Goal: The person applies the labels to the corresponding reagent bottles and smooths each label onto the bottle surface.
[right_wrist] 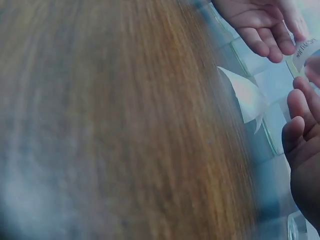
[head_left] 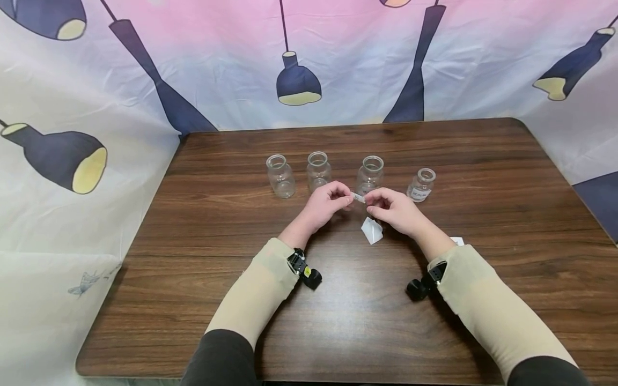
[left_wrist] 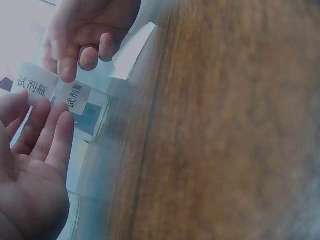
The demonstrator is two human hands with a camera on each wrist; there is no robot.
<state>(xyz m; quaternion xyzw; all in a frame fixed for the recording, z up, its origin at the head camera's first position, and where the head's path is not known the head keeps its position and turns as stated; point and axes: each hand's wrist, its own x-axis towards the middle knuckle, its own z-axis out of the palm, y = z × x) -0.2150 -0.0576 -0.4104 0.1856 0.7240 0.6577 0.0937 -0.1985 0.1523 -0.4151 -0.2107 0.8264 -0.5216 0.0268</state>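
Both hands are on one white label, center of the head frame, slightly right. Left hand pinches its left end; right hand has the right end between fingertips, neither let go. Left wrist view, left side: label carries dark printed characters; a second printed label sits just right of it, can't tell what it's stuck to. Folded white paper lies just below the right fingertips. Clear jars along mid-frame, left to right: first jar, second jar, third jar right behind the held label, then smaller labelled jar. All upright on wood-grain table.
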